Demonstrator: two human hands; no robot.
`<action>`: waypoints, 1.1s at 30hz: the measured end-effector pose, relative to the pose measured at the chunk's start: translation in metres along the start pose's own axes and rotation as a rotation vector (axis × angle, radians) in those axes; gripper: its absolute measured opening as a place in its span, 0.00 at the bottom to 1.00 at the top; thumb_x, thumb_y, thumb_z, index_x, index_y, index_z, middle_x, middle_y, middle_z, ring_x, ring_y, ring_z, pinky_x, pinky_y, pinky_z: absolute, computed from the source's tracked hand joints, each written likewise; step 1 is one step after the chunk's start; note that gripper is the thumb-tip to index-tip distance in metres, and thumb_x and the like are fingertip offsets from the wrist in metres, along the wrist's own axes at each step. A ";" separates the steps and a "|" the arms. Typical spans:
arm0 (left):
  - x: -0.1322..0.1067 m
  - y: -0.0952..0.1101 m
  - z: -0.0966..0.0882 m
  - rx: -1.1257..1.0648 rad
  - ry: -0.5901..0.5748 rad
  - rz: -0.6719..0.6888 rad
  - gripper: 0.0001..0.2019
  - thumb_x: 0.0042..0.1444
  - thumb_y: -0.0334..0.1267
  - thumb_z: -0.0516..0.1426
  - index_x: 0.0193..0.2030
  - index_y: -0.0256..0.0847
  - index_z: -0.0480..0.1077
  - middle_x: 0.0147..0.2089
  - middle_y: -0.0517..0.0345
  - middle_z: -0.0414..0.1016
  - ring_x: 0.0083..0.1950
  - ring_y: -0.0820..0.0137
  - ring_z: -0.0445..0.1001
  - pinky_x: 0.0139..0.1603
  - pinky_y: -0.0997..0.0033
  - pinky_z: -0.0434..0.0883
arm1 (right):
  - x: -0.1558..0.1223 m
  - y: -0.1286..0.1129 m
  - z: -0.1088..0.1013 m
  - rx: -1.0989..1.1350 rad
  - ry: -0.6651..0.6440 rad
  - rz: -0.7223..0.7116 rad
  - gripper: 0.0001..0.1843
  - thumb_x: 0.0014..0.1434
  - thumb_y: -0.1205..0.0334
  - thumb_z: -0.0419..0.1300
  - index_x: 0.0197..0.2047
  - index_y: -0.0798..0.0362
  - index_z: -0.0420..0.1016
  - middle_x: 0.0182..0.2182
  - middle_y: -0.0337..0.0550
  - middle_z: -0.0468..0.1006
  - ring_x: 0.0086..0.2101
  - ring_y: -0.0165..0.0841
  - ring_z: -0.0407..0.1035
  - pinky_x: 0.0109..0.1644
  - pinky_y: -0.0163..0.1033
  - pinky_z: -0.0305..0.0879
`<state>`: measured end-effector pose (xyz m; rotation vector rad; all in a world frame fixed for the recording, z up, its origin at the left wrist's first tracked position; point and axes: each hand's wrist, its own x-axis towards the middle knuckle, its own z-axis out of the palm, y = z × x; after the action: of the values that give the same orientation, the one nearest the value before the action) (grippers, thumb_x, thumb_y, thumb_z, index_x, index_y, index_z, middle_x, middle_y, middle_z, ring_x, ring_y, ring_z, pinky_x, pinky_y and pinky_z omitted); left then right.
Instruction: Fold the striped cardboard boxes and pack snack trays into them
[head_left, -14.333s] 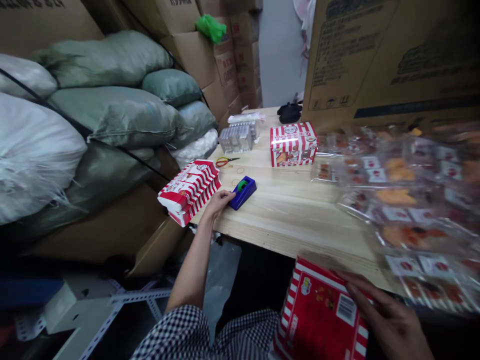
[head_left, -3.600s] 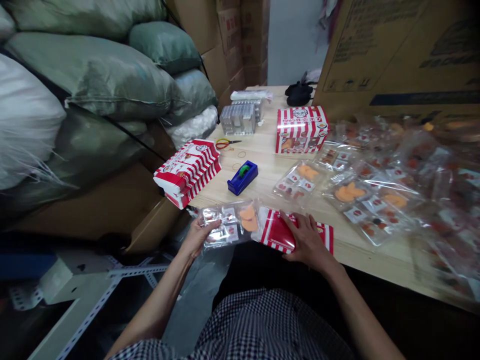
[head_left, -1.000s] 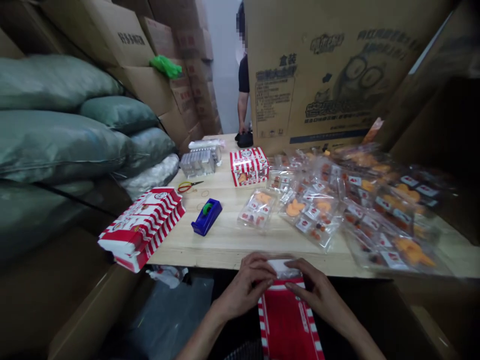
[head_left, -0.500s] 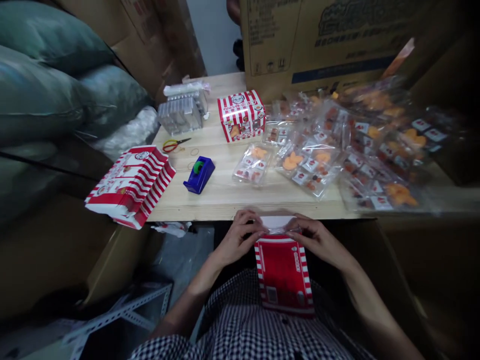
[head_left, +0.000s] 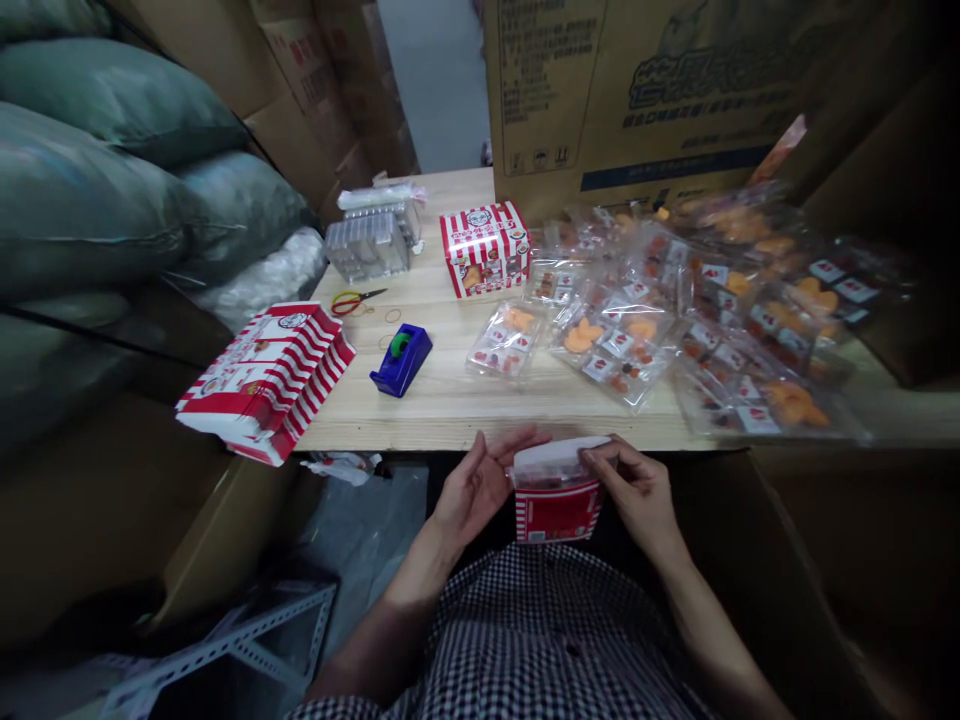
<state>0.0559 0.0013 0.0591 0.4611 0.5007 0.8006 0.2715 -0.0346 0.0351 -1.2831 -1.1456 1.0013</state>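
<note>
Red-and-white striped card forms the small carton held upright in front of the wearer's checked shirt, just off the near edge of the wooden table. Its white top flap is raised, and clear plastic shows at the mouth; what lies deeper is hidden. The right hand pinches the flap's right end between thumb and fingers. The left hand is spread wide at the carton's left side, fingertips partly behind it; whether they touch it cannot be told.

On the table, a lone clear packet contains an orange piece, small sachets and reddish bits. Similar clear packets lie heaped to its right. Behind the lone packet stands a closed striped box, its contents out of sight. To the left, a blue tape dispenser carries a green roll, near yellow-and-red-handled scissors. A stack of striped cartons overhangs the table's left edge.
</note>
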 end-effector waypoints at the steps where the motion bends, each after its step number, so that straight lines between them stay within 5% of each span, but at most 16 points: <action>1: -0.005 -0.002 -0.001 0.030 0.004 0.028 0.27 0.65 0.53 0.54 0.61 0.34 0.72 0.64 0.40 0.71 0.68 0.50 0.65 0.69 0.52 0.59 | -0.006 0.002 0.002 -0.003 0.034 0.006 0.09 0.62 0.58 0.65 0.30 0.49 0.79 0.29 0.37 0.74 0.32 0.33 0.65 0.38 0.39 0.59; 9: -0.018 -0.020 0.008 0.287 0.245 0.164 0.16 0.59 0.40 0.62 0.53 0.38 0.78 0.50 0.49 0.81 0.55 0.58 0.76 0.59 0.61 0.67 | -0.018 -0.024 0.023 -0.104 0.190 -0.026 0.09 0.63 0.60 0.64 0.31 0.50 0.80 0.28 0.36 0.74 0.32 0.32 0.66 0.41 0.38 0.60; 13: -0.014 -0.010 0.015 0.237 0.288 0.115 0.13 0.55 0.37 0.64 0.45 0.35 0.80 0.41 0.51 0.83 0.44 0.62 0.80 0.49 0.65 0.72 | -0.017 -0.037 0.027 -0.006 0.093 0.111 0.10 0.63 0.56 0.65 0.32 0.50 0.78 0.26 0.35 0.72 0.29 0.31 0.64 0.33 0.36 0.58; 17: -0.007 -0.023 0.005 0.215 0.384 0.106 0.18 0.51 0.36 0.65 0.50 0.38 0.76 0.39 0.53 0.82 0.38 0.66 0.80 0.44 0.67 0.73 | -0.019 -0.015 0.027 0.127 0.048 0.263 0.10 0.61 0.53 0.66 0.34 0.50 0.79 0.29 0.37 0.76 0.30 0.33 0.67 0.36 0.37 0.62; 19: -0.005 -0.032 0.000 0.313 0.467 0.237 0.22 0.51 0.35 0.66 0.54 0.43 0.72 0.45 0.55 0.81 0.39 0.69 0.79 0.45 0.68 0.74 | -0.017 -0.004 0.024 0.156 0.098 0.280 0.09 0.59 0.53 0.67 0.37 0.49 0.79 0.32 0.38 0.79 0.33 0.34 0.69 0.39 0.37 0.64; 22: -0.006 -0.041 -0.003 0.666 0.543 0.487 0.11 0.57 0.37 0.64 0.47 0.43 0.74 0.52 0.52 0.76 0.46 0.68 0.77 0.46 0.69 0.74 | -0.013 0.004 0.018 0.156 0.125 0.276 0.09 0.58 0.53 0.68 0.39 0.49 0.80 0.35 0.39 0.80 0.35 0.35 0.70 0.41 0.38 0.65; 26: -0.008 -0.040 -0.003 1.071 0.460 0.581 0.07 0.63 0.38 0.59 0.44 0.43 0.79 0.57 0.48 0.72 0.58 0.61 0.72 0.58 0.60 0.71 | -0.011 0.004 0.013 0.133 0.101 0.255 0.10 0.60 0.52 0.66 0.40 0.49 0.80 0.37 0.41 0.80 0.38 0.37 0.71 0.45 0.39 0.65; 33: -0.005 -0.017 0.003 0.767 0.346 0.444 0.05 0.58 0.38 0.64 0.35 0.42 0.82 0.59 0.47 0.72 0.65 0.56 0.66 0.69 0.58 0.58 | -0.009 0.009 0.003 0.125 0.026 0.197 0.15 0.60 0.50 0.66 0.29 0.51 0.75 0.28 0.37 0.72 0.31 0.33 0.65 0.38 0.37 0.62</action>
<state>0.0646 -0.0135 0.0528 1.1811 1.0592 1.1120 0.2677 -0.0423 0.0254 -1.3225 -0.9346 1.1792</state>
